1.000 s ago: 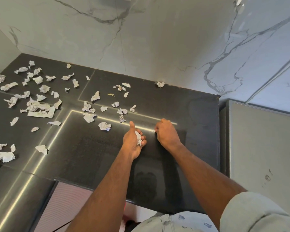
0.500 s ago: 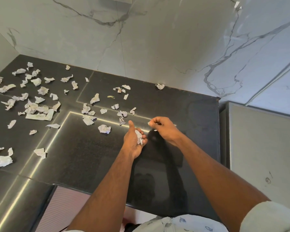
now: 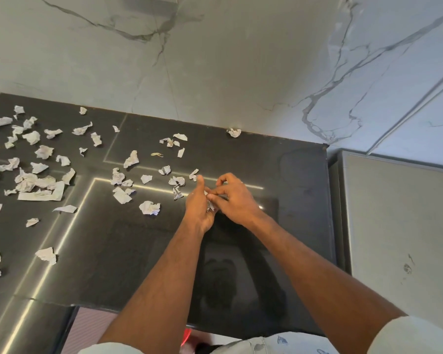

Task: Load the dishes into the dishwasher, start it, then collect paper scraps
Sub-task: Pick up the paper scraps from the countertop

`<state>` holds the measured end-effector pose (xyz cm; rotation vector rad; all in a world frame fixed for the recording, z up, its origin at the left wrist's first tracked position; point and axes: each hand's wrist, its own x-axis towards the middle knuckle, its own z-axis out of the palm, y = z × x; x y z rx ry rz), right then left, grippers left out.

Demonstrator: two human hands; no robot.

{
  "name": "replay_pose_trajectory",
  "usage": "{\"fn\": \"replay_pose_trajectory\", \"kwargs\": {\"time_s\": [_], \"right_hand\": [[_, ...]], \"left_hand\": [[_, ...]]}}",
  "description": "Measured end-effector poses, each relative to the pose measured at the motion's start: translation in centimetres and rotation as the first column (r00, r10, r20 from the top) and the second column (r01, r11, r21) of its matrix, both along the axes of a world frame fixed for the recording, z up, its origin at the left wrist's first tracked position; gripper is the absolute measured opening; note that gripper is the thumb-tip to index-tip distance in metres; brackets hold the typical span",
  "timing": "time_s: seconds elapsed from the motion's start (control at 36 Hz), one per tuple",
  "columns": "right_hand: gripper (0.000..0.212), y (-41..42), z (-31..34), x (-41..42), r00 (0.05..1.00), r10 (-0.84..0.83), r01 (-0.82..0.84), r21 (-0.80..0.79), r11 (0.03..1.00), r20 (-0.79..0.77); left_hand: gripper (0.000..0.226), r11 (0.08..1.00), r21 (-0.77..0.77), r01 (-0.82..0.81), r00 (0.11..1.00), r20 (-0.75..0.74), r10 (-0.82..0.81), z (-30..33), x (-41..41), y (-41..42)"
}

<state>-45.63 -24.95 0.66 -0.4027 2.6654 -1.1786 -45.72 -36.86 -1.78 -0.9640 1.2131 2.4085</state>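
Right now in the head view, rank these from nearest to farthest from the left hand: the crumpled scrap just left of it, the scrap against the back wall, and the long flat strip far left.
1. Crumpled scrap, just left of the left hand.
2. Scrap against the back wall, up and slightly right.
3. Long flat strip, far left among the cluster.

Both forearms reach forward and the hands meet; the left hand (image 3: 199, 204) stands with its thumb up and its fingers curled round crumpled paper. The right hand (image 3: 237, 199) touches it from the right; its fingertips (image 3: 210, 193) press into the left palm.
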Motion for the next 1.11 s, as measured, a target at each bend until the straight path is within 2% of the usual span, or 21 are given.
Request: {"fn": "replay_pose_trajectory", "kwargs": {"time_s": [0.08,0.14,0.19,0.31,0.42,0.58,0.69,0.83,0.97,1.11], "right_hand": [[0.019,0.5,0.1,-1.1,0.994,0.035,-0.023,-0.108,0.994,0.107],[0.020,0.9,0.2,-2.2,0.991,-0.063,0.085,-0.188,0.978,0.121],[0.019,1.4,0.3,-3.6,0.983,-0.171,0.179,-0.179,0.967,0.063],[0.025,2.4,0.5,-7.1,0.977,-0.209,0.211,-0.022,0.977,0.049],[0.041,3.0,0.2,-10.9,0.988,-0.139,0.123,0.197,0.973,0.071],[0.071,3.2,-0.4,-15.4,0.992,-0.078,0.025,0.455,0.890,0.100],[0.079,2.7,0.3,-16.7,0.995,-0.038,-0.021,0.558,0.830,0.094],[0.073,2.8,-0.4,-17.4,0.989,-0.014,-0.080,0.604,0.793,0.150],[0.038,3.7,-1.4,-14.3,0.998,0.042,-0.008,0.578,0.816,-0.046],[0.032,4.0,-3.3,-7.5,0.996,0.042,0.005,0.508,0.862,-0.080]], "left_hand": [[0.035,0.998,-0.065,-0.019,1.000,0.022,0.021,0.3,-1.4,-0.4],[0.033,0.997,-0.069,-0.031,0.999,0.018,0.032,0.7,-2.3,-0.5],[0.031,0.997,-0.077,-0.024,1.000,0.005,0.025,1.3,-3.2,-0.8],[0.038,0.996,-0.085,0.006,0.999,-0.033,-0.009,2.1,-5.1,-1.2],[0.039,0.994,-0.110,0.019,0.999,-0.039,-0.023,3.2,-6.9,-1.4],[0.040,0.993,-0.114,0.033,0.999,-0.035,-0.037,3.4,-8.2,-1.8],[0.041,0.994,-0.106,0.034,0.999,-0.036,-0.038,3.2,-7.8,-2.1],[0.041,0.995,-0.087,0.051,0.998,-0.034,-0.054,3.0,-6.6,-2.7],[0.040,0.999,-0.049,0.024,0.999,-0.023,-0.025,2.2,-4.4,-3.0],[0.041,1.000,-0.027,-0.010,1.000,0.029,0.011,1.0,-1.6,-2.5]]}}
